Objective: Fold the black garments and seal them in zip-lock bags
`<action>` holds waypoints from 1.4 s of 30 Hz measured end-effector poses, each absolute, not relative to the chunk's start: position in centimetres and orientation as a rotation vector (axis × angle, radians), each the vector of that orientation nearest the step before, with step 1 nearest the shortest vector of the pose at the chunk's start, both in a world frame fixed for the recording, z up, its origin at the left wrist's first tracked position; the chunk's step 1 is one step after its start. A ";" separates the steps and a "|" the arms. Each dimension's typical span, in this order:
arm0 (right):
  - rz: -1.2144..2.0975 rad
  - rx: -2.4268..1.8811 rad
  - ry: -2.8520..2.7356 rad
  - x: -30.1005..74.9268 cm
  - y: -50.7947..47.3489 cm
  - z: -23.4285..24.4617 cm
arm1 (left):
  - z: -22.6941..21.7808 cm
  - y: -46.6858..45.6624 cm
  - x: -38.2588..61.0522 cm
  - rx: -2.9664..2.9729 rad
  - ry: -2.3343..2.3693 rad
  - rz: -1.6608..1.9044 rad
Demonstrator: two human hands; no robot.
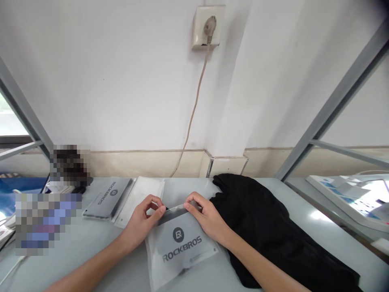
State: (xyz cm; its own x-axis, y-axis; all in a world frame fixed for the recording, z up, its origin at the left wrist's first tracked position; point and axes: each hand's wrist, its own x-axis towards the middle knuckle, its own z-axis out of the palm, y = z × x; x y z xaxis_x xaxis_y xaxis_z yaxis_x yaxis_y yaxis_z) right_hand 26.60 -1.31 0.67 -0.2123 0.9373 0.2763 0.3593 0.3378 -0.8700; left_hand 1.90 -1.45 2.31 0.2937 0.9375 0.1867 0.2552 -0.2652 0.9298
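Note:
A frosted plastic zip bag (pixel 182 247) printed ROCKBROS lies in front of me with its top edge facing away. My left hand (pixel 148 217) pinches the left part of that top edge between thumb and finger. Further right along the same edge, my right hand (pixel 203 215) grips it the same way. Something dark shows through just under the top edge and near the lower side, but I cannot make out what it is. Black cloth (pixel 267 227) lies heaped close to my right hand and partly behind my right forearm.
Several more ROCKBROS bags (pixel 105 198) and pale clear-edged packets (pixel 141 198) lie at the back left. A cable (pixel 196 101) runs from the wall socket (pixel 208 26) behind the table (pixel 103 247). Grey metal frame posts (pixel 331 97) stand at both sides.

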 end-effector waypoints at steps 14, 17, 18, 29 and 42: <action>0.938 -1.122 -1.644 26.5 -1.2 0.4 | 1.4 -2.0 2.0 1.871 1.081 0.785; 1.114 -1.130 -1.485 26.5 -0.8 0.0 | 1.2 -2.1 1.9 1.774 1.148 0.905; 1.171 -1.131 -1.452 26.6 -0.6 -0.1 | 1.3 -2.1 1.9 1.730 1.154 0.926; 1.386 -0.961 -1.660 26.2 -1.7 0.6 | 2.6 -2.5 1.4 1.606 0.923 0.579; 1.392 -0.898 -1.799 25.0 -3.4 0.9 | 1.4 -2.5 2.5 1.598 0.858 0.674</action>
